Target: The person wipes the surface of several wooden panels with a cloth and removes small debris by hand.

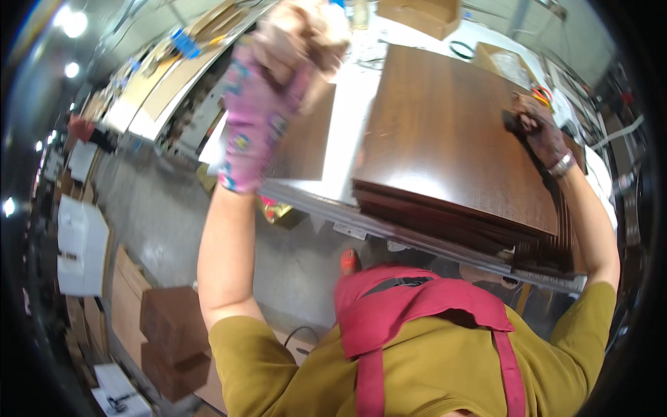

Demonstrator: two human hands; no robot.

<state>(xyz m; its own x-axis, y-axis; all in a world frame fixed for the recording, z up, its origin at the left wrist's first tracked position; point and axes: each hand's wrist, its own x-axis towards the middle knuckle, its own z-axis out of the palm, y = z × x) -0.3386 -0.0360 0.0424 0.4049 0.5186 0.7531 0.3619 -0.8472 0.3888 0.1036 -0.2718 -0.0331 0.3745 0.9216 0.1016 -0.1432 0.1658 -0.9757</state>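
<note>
My left hand (pixel 274 66), in a pink patterned glove, is raised over the far left side of the worktable, closed around a crumpled pale cloth (pixel 306 31). Motion smears both the fingers and the cloth. On the right, my right hand (pixel 538 125) wears a stained glove and rests at the right edge of a stack of glossy dark brown wooden panels (pixel 451 139). Its fingers are curled around a small dark thing (pixel 513 122) whose kind I cannot make out. Another brown panel (pixel 309 139) lies on the table below my left forearm, partly hidden by it.
The white worktable (pixel 344 132) has a metal front edge. Cardboard boxes (pixel 420 15) and a roll of tape (pixel 461 49) stand at its far side. A second bench (pixel 156 104) with clutter is at the left. Brown boxes (pixel 174 326) sit on the floor at lower left.
</note>
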